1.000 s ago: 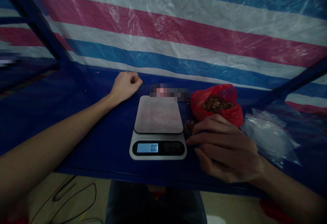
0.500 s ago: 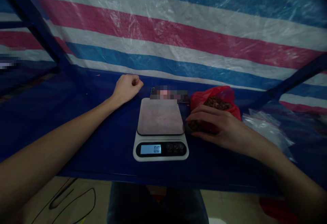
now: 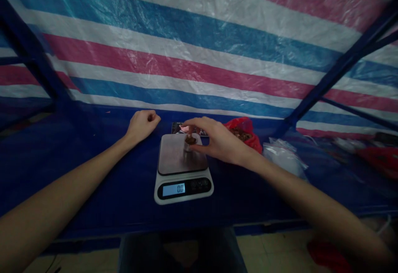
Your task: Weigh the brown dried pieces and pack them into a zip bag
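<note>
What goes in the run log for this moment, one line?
right hand: holds small cup over kitchen scale | left hand: fisted on table | red bag: behind

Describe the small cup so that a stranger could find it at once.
On the blue table stands a white kitchen scale. The small cup is over its grey plate, held in the right hand. Unlike the red bag behind, it is tiny, with brown pieces inside.

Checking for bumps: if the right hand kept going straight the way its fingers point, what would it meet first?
The right hand, holding a small cup over the scale, points left. Beyond the cup, the first thing in line looks like the left hand, a fist on the table, though depth is unclear.
</note>
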{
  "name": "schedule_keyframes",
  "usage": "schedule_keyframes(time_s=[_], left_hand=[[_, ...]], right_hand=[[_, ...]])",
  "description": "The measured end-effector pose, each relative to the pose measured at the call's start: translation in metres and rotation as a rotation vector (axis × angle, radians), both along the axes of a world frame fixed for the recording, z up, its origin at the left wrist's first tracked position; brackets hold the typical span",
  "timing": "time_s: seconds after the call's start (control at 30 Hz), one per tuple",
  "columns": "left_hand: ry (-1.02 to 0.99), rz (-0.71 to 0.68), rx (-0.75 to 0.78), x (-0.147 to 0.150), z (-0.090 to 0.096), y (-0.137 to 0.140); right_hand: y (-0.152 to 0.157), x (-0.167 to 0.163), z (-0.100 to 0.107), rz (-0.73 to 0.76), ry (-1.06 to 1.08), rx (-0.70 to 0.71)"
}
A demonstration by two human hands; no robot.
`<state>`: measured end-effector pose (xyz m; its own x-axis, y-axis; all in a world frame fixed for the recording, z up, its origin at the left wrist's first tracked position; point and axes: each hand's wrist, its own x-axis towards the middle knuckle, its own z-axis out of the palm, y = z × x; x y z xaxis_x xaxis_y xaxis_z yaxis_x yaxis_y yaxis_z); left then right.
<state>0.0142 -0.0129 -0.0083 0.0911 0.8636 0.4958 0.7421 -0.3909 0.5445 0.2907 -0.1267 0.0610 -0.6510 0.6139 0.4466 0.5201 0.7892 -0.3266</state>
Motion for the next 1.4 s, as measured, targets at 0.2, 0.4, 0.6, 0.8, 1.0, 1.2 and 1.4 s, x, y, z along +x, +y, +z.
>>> schedule_keyframes(time_s=[0.2, 0.4, 0.6, 0.8, 1.0, 1.2, 1.4], left_hand=[[-0.026, -0.023, -0.003, -0.002, 0.001, 0.000], [-0.045, 0.009, -0.002, 0.000, 0.002, -0.002], [-0.070, 0.049, -0.006, 0.004, 0.002, -0.004], [-0.096, 0.051, 0.038, 0.008, 0.003, -0.009], [-0.098, 0.020, 0.095, 0.014, 0.006, -0.014], [-0.085, 0.020, 0.096, 0.014, 0.006, -0.014], [-0.058, 0.005, 0.094, 0.016, 0.005, -0.015]], right_hand=[[-0.005, 0.006, -0.023, -0.028, 0.047, -0.027], [-0.036, 0.083, 0.002, -0.257, 0.025, 0.091], [-0.026, 0.214, -0.015, -0.618, -0.091, -0.054], [-0.014, 0.256, -0.033, -0.687, -0.188, -0.164], [-0.017, 0.255, -0.029, -0.716, -0.266, -0.306], [-0.019, 0.270, -0.043, -0.782, -0.347, -0.353], [-0.028, 0.282, -0.055, -0.910, -0.399, -0.189]])
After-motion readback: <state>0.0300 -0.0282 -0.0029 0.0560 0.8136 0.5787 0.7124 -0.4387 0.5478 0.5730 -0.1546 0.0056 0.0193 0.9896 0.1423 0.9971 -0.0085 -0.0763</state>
